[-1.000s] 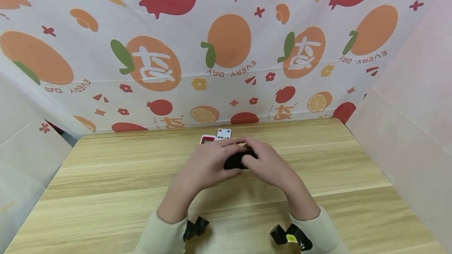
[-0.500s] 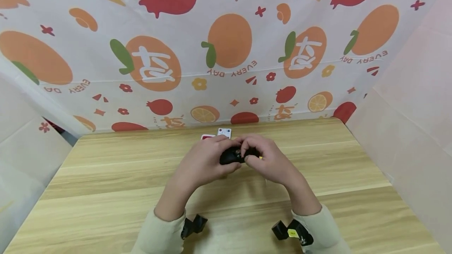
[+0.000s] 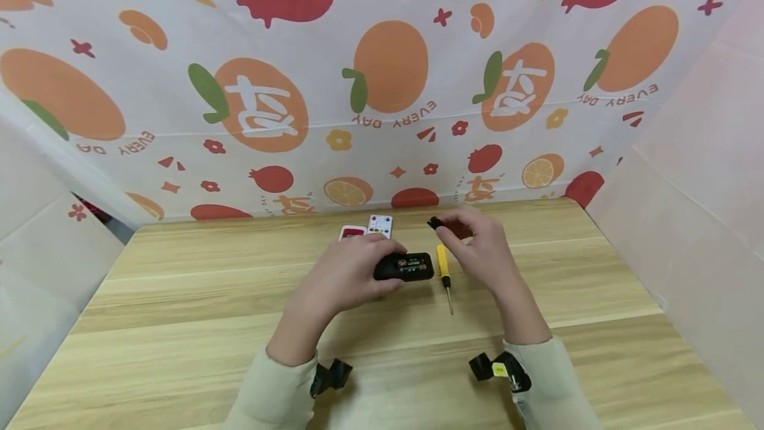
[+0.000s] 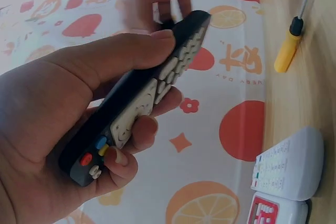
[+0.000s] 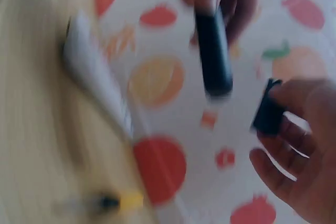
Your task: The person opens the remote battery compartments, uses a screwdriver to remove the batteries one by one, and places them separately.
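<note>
My left hand [image 3: 351, 273] grips a black remote control [image 3: 412, 267], its back turned up and its battery bay uncovered, with batteries showing inside. In the left wrist view the remote's button side [image 4: 139, 109] faces the fingers, while the thumb presses along its edge. To the right and apart from it, my right hand [image 3: 480, 244] pinches a small black battery cover [image 5: 270, 109] between thumb and fingers. Between the hands a screwdriver [image 3: 444, 267] with a yellow and black handle lies on the table.
Behind my left hand lie a white remote [image 3: 380, 225] and a white device with a red panel [image 3: 352, 231], partly hidden by the hand. The wooden table [image 3: 197, 297] ends at a fruit-printed cloth [image 3: 322, 105] hanging at the back.
The right hand has lifted the battery cover off the remote and moved right and away with it. The battery bay and the screwdriver have come into sight. The left hand keeps its hold.
</note>
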The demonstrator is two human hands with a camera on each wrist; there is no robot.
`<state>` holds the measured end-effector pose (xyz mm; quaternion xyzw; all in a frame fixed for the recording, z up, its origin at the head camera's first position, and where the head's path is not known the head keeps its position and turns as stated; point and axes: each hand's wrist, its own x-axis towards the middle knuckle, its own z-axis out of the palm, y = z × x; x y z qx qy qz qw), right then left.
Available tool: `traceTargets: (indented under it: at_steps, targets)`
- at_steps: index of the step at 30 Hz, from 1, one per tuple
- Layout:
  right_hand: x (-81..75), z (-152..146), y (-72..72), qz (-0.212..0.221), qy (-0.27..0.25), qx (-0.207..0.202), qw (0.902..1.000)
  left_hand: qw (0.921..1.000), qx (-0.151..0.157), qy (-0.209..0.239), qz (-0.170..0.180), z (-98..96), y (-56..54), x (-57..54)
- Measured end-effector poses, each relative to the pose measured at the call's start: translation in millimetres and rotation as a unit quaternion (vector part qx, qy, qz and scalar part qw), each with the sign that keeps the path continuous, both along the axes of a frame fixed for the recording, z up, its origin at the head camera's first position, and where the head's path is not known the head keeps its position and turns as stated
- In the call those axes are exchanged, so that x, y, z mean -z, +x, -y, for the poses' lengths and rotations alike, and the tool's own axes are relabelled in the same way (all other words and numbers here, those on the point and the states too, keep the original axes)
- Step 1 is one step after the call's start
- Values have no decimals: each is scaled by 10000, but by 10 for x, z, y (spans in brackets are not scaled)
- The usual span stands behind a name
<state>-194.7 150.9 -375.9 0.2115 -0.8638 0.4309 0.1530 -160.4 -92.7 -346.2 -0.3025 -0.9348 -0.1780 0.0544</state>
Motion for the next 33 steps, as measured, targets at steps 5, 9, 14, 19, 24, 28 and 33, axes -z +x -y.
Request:
traceTargets:
  at_steps: [5,9,14,19,24,28,33]
  targets:
    - [176,-219,-142,719,1885,1138,9728,9998,-9,-107,179,4,-8,45]
    - [253,-353,-192,1412,2235,1486,9529,9996,12,-92,278,0,-8,58]
    - [317,-467,-211,1715,2349,1697,9416,9994,23,-87,331,-11,-16,51]
    - [383,-515,-231,2094,2519,1667,9300,9992,46,-113,386,-19,-20,46]
    - [444,-518,-258,2406,2581,1518,9233,9989,56,-161,441,-28,-23,41]
    - [480,-523,-268,2545,2655,1449,9185,9987,66,-161,482,-38,-30,43]
    - [479,-504,-271,2565,2714,1469,9160,9983,92,-181,548,-54,-39,60]
